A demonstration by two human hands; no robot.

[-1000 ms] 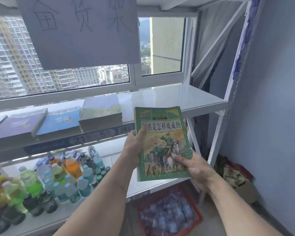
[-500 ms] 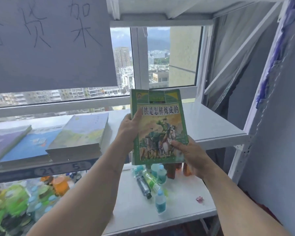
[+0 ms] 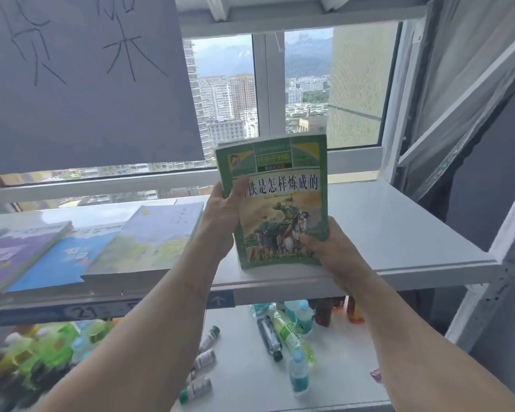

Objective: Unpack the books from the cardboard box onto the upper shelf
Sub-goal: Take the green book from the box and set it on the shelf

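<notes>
A green paperback with a horseman on its cover is held upright over the white upper shelf. My left hand grips its left edge, thumb across the cover. My right hand holds its lower right corner. The book's bottom edge is at the shelf's front part; I cannot tell if it touches. Three books lie flat on the shelf to the left: a pale landscape one, a blue one and a purple one. The cardboard box is out of view.
A grey sheet with handwritten characters hangs above the shelf's left half. The window frame stands behind. The lower shelf carries several drink bottles, upright and lying. The rack's white post rises at the right.
Both hands have lifted the green book from below the shelf edge up and over the upper shelf, right of the laid books. My view has tilted upward.
</notes>
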